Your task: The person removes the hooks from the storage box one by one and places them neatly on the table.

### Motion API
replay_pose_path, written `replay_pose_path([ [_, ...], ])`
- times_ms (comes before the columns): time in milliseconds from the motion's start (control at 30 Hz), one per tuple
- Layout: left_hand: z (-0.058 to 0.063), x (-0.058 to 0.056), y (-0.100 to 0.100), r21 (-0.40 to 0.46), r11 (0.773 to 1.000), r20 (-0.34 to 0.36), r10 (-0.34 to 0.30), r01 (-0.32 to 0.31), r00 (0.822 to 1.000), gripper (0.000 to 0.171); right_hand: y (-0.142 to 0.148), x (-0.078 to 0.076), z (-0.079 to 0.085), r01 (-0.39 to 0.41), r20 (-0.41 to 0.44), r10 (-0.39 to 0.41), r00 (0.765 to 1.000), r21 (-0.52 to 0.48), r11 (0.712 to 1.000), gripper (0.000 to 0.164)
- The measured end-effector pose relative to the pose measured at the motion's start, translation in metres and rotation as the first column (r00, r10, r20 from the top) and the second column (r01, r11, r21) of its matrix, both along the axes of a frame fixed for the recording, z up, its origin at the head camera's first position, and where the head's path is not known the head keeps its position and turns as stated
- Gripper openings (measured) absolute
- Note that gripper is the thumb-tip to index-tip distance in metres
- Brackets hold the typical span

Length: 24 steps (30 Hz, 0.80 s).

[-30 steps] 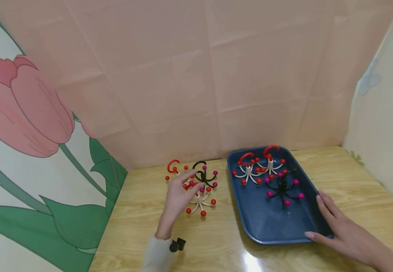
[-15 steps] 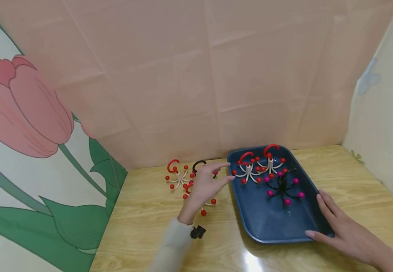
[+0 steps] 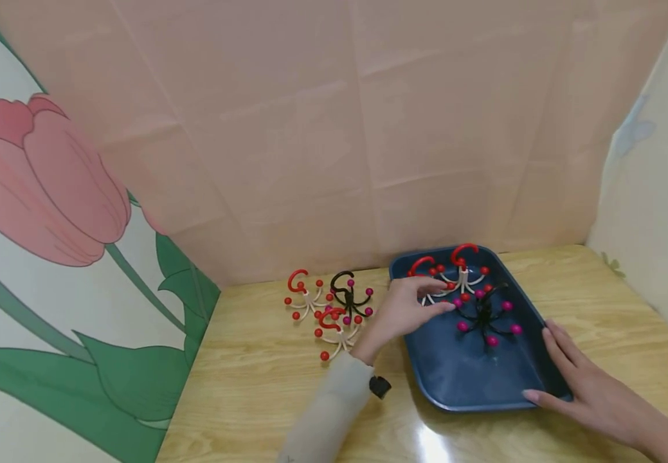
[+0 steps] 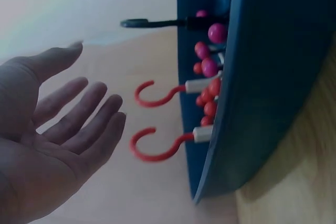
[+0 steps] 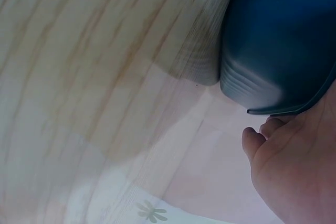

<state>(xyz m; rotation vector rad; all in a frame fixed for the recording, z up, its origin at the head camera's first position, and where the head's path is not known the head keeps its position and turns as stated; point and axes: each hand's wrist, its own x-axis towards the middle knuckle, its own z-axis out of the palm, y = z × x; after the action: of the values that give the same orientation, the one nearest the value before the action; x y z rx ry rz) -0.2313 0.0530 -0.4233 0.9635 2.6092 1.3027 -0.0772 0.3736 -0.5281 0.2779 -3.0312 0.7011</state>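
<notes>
My left hand [image 3: 403, 310] is over the left side of a dark blue tray [image 3: 467, 376], thumb and fingers apart and nothing between them. In the left wrist view its palm [image 4: 58, 145] faces the tray's hooks with relaxed fingers. Inside the tray are two white spidery hooks, one with a red top [image 3: 463, 257], and a black one [image 3: 485, 315] with magenta ball tips. My right hand [image 3: 596, 392] rests on the tray's near right corner, with fairly straight fingers at the right rim and the thumb over the front rim.
Left of the tray on the wooden table [image 3: 241, 399] lie more ball-tipped hooks: a black one [image 3: 349, 299], a white one [image 3: 308, 299] and another white one [image 3: 342, 335] partly behind the left hand. A pinkish cloth backdrop [image 3: 368, 141] rises at the table's far edge.
My left hand has moved right from the hooks on the table to over the tray, its fingers still apart. The right hand stays at the tray's corner.
</notes>
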Motion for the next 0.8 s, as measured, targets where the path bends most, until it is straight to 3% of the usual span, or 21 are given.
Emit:
replay_pose_path([
  [167, -0.007, -0.004, 0.018, -0.012, 1.000, 0.030, -0.019, 0.020, 0.999, 0.040, -0.001, -0.002, -0.001, 0.002, -0.002, -0.002, 1.000, -0.005, 1.000, 0.116],
  [533, -0.023, -0.007, 0.052, -0.027, 0.999, 0.167, 0.031, -0.027, 0.986, 0.049, -0.004, -0.003, 0.003, 0.008, 0.032, -0.008, 0.999, 0.002, 1.000, 0.117],
  [800, -0.023, -0.008, 0.061, -0.043, 0.999, 0.154, 0.014, -0.008, 0.988, 0.049, -0.003, -0.001, 0.003, 0.010, 0.037, -0.010, 0.999, -0.008, 1.000, 0.117],
])
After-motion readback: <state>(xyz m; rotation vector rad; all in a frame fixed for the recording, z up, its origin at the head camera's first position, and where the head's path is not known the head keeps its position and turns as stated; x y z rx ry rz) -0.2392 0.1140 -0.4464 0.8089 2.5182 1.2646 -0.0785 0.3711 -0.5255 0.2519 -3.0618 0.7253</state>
